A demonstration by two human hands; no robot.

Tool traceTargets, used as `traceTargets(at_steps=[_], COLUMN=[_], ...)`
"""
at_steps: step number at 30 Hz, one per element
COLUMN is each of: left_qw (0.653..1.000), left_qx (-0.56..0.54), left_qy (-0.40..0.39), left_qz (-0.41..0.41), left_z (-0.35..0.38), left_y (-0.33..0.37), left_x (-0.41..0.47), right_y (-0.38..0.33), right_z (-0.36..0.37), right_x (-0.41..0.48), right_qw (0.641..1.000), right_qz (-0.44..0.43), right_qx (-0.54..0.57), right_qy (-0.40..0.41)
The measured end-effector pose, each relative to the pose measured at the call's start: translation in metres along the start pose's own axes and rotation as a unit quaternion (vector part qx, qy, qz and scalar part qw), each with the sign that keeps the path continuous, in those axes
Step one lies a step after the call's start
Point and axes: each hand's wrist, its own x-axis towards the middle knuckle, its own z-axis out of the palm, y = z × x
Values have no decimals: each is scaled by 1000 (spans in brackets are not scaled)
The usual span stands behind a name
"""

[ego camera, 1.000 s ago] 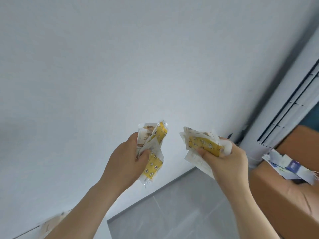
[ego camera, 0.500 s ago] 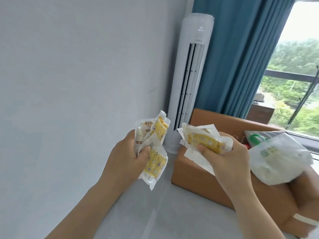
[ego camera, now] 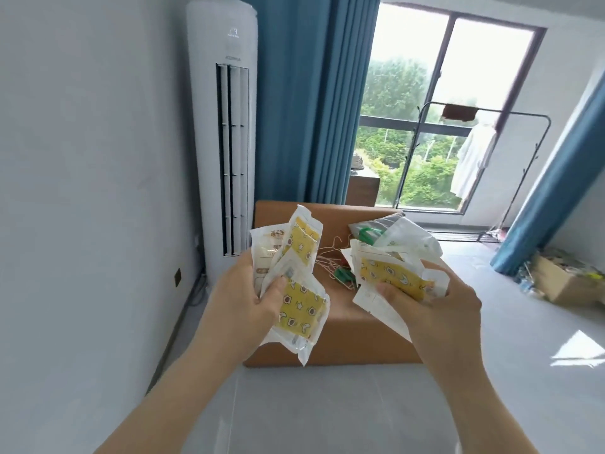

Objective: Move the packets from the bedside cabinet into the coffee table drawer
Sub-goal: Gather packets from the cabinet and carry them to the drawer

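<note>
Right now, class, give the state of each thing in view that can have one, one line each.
Left hand: grips a bunch of packets.
Right hand: grips a second bunch.
Curtain: drawn aside, window uncovered.
Brown box: hangers and bags lying on top.
Garment: hanging up.

brown box [ego camera: 343, 329] on the grey floor [ego camera: 327, 404]; wire hangers [ego camera: 327, 257] and a plastic bag [ego camera: 409, 235] lie on top.

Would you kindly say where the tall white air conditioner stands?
Head view, left of centre: the air conditioner stands between grey wall and blue curtain, left of the brown box.
</note>
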Motion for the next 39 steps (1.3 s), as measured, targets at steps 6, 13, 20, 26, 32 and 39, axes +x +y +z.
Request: traceTargets(at_steps=[6, 13, 20, 26, 32, 39], left_qw=[997, 989, 985, 979, 963, 942], left_qx=[-28, -51, -34, -58, -95, -116], left_qy=[-65, -128, -151, -180, -237, -307], left_qz=[25, 44, 76, 79, 86, 70], left_z=[75, 180, 282, 353, 426, 509], left_y=[0, 14, 31, 28, 13, 5], left_x=[51, 112, 170, 230, 311, 406], right_y=[43, 103, 165, 210, 263, 316], right_z=[-29, -77, -124, -139, -132, -131], right_x=[43, 117, 192, 256, 325, 405], right_qw=[998, 992, 983, 981, 973, 950], right_qz=[23, 17, 68, 88, 105, 166], right_qx=[-39, -74, -71, -79, -89, -121], right_qy=[52, 104, 154, 153, 183, 236])
